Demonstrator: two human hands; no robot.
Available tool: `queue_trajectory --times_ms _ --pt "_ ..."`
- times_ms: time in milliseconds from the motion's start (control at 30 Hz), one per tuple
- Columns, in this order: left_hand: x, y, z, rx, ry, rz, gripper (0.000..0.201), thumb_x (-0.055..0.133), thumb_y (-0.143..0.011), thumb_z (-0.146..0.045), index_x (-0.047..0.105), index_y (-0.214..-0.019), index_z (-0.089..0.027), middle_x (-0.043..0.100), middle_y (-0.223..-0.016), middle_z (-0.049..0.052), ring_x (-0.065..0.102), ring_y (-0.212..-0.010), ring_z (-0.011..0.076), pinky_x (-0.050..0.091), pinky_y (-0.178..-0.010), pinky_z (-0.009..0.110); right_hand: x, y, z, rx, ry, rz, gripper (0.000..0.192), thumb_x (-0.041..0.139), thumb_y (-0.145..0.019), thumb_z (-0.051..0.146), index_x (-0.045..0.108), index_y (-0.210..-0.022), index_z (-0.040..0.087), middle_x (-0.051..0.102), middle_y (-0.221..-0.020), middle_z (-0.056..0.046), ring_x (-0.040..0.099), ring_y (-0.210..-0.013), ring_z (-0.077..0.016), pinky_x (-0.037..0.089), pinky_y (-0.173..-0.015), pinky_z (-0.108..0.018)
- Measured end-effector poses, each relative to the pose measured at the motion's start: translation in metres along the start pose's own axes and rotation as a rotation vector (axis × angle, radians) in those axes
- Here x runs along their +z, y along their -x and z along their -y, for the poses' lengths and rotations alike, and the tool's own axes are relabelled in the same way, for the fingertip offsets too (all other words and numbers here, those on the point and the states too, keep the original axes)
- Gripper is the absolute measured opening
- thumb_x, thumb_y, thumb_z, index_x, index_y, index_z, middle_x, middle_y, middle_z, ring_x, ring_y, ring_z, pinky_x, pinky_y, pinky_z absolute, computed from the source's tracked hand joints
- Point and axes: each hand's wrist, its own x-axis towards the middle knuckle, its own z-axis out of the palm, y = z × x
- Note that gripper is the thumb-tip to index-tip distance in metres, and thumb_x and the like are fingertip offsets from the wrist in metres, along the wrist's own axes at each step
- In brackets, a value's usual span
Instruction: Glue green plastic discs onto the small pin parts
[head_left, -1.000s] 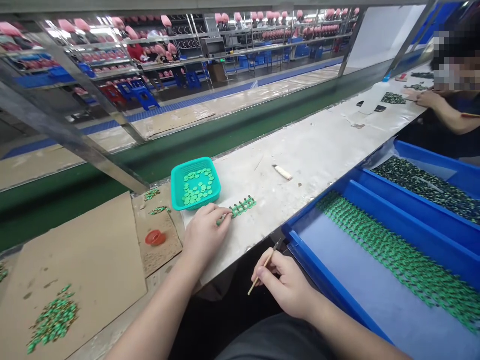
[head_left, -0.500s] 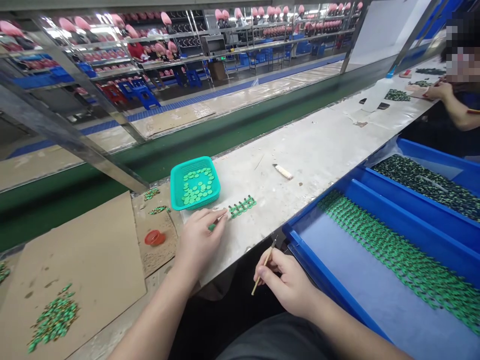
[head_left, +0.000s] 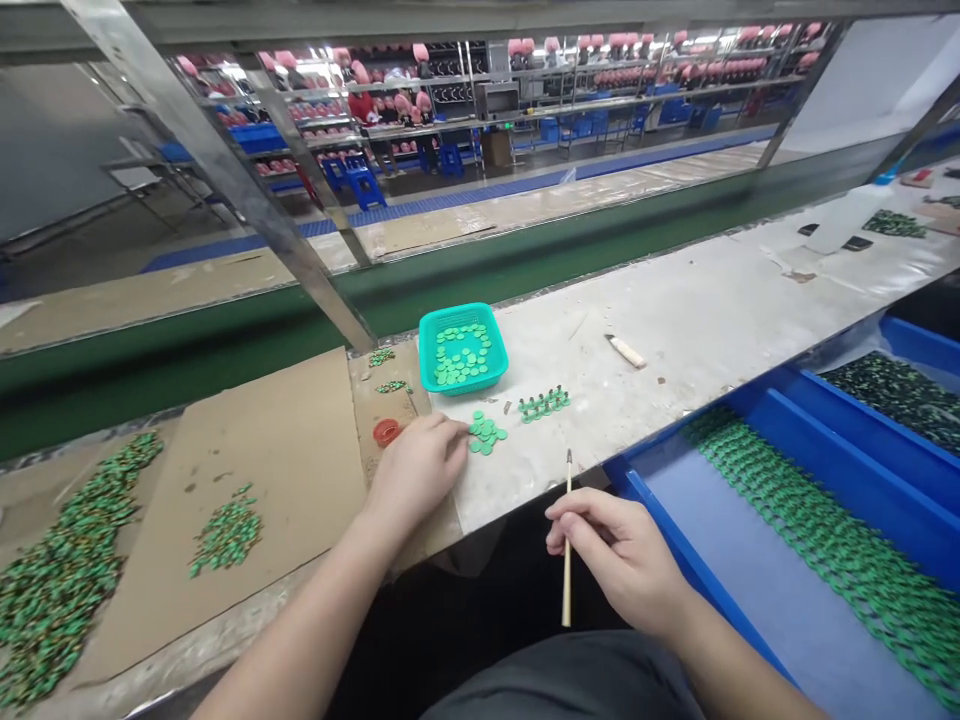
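Note:
My left hand (head_left: 424, 460) rests at the table's edge, palm down, its bent fingers slightly apart beside a small pile of flat light-green discs (head_left: 486, 434). Nothing shows between those fingers, though their undersides are hidden. In my right hand (head_left: 619, 550), a thin wooden brush (head_left: 567, 550) with a dark tip is pinched between thumb and fingers, tip pointing away from me. Past the pile stand short rows of green discs with dark upright pieces (head_left: 545, 403) on them. A turquoise basket (head_left: 501, 372) behind holds more discs.
Left lies cardboard (head_left: 300, 450) bearing a small heap of green-and-brown pieces (head_left: 227, 530); a larger heap (head_left: 67, 570) is beyond. A red cap (head_left: 386, 432) sits near my left hand. A white-handled knife (head_left: 626, 351) lies farther back. At right, a blue tray (head_left: 675, 540) holds rows of green pieces.
The view has swung left. My left hand has moved off the disc pile to its left side, uncovering it. The brush in my right hand has turned more upright in view.

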Motion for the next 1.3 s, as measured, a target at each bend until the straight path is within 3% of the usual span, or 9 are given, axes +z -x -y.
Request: queue_trajectory --times_ms 233,433,600,700,800,867,967,1167,1300 --pt "-0.001 -0.027 0.000 0.150 -0.130 0.077 0.021 0.065 -0.102 -0.024 0.085 -0.101 -0.027 0.081 -0.108 0.007 0.073 -0.109 0.0300 0.056 -0.090 0.040 0.009 0.003 0.004 -0.021 0.023 0.033 0.017 0.062 -0.110 0.025 0.078 -0.109 0.024 0.086 -0.101 -0.005 0.084 -0.094 -0.0189 0.067 -0.087 -0.028" --pt "0.004 -0.022 0.005 0.225 -0.234 -0.015 0.024 0.061 -0.105 -0.019 0.082 -0.094 -0.022 0.078 -0.097 0.011 0.071 -0.100 0.0304 0.047 -0.079 0.041 0.015 -0.001 0.008 -0.038 0.069 0.045 0.013 0.064 -0.107 0.025 0.077 -0.106 0.023 0.086 -0.103 -0.007 0.083 -0.093 -0.0200 0.066 -0.086 -0.030" --pt "-0.012 0.033 0.016 0.280 -0.298 -0.149 0.033 0.055 -0.110 -0.020 0.077 -0.086 -0.022 0.074 -0.088 0.008 0.067 -0.088 0.0283 0.039 -0.075 0.042 0.023 -0.019 0.006 0.030 0.152 -0.104 0.022 0.076 -0.101 0.034 0.064 -0.086 0.024 0.077 -0.077 -0.001 0.075 -0.070 -0.0173 0.059 -0.067 -0.027" --pt "-0.024 0.085 0.024 0.349 -0.370 -0.303 0.031 0.054 -0.114 -0.022 0.074 -0.090 -0.020 0.074 -0.089 0.005 0.065 -0.084 0.0254 0.038 -0.075 0.042 0.027 -0.041 0.002 -0.014 0.229 -0.051 0.012 0.061 -0.109 0.029 0.069 -0.101 0.024 0.073 -0.076 0.002 0.072 -0.061 -0.0143 0.058 -0.062 -0.026" --pt "-0.026 0.123 0.029 0.395 -0.442 -0.338 0.032 0.048 -0.115 -0.017 0.071 -0.093 -0.019 0.074 -0.090 0.005 0.065 -0.082 0.0250 0.038 -0.075 0.043 0.033 -0.069 -0.001 -0.223 0.516 0.047 0.038 0.042 -0.108 0.011 0.074 -0.126 0.023 0.076 -0.095 -0.001 0.069 -0.059 -0.0108 0.063 -0.070 -0.028" --pt "-0.024 0.131 0.028 0.377 -0.399 -0.319 0.032 0.046 -0.116 -0.018 0.072 -0.097 -0.019 0.074 -0.090 0.004 0.066 -0.081 0.0248 0.038 -0.074 0.043 0.038 -0.087 -0.003 -0.313 0.697 0.064 0.047 0.042 -0.102 0.005 0.076 -0.129 0.022 0.076 -0.104 -0.005 0.075 -0.075 -0.0153 0.065 -0.081 -0.032" --pt "-0.014 0.113 0.019 0.270 -0.216 -0.267 0.028 0.049 -0.117 -0.025 0.075 -0.106 -0.022 0.076 -0.099 0.004 0.070 -0.089 0.0236 0.046 -0.078 0.040 0.047 -0.106 -0.009 -0.326 0.816 0.042 0.037 0.050 -0.103 0.009 0.080 -0.122 0.021 0.076 -0.109 -0.010 0.077 -0.100 -0.0257 0.064 -0.088 -0.038" --pt "0.008 0.034 -0.011 0.067 -0.112 -0.053 0.020 0.062 -0.110 -0.024 0.080 -0.117 -0.025 0.074 -0.104 0.006 0.072 -0.102 0.0277 0.054 -0.082 0.038 0.061 -0.113 -0.026 -0.320 0.949 -0.007 0.019 0.065 -0.109 0.023 0.082 -0.118 0.022 0.076 -0.102 -0.010 0.074 -0.094 -0.0265 0.061 -0.084 -0.036" --pt "0.005 0.018 -0.015 0.057 -0.110 0.027 0.016 0.067 -0.105 -0.022 0.082 -0.100 -0.024 0.074 -0.101 0.007 0.072 -0.103 0.0293 0.054 -0.081 0.039 0.058 -0.105 -0.031 -0.311 0.946 -0.051 0.015 0.067 -0.108 0.021 0.081 -0.109 0.024 0.075 -0.099 -0.008 0.075 -0.092 -0.0246 0.060 -0.082 -0.033"
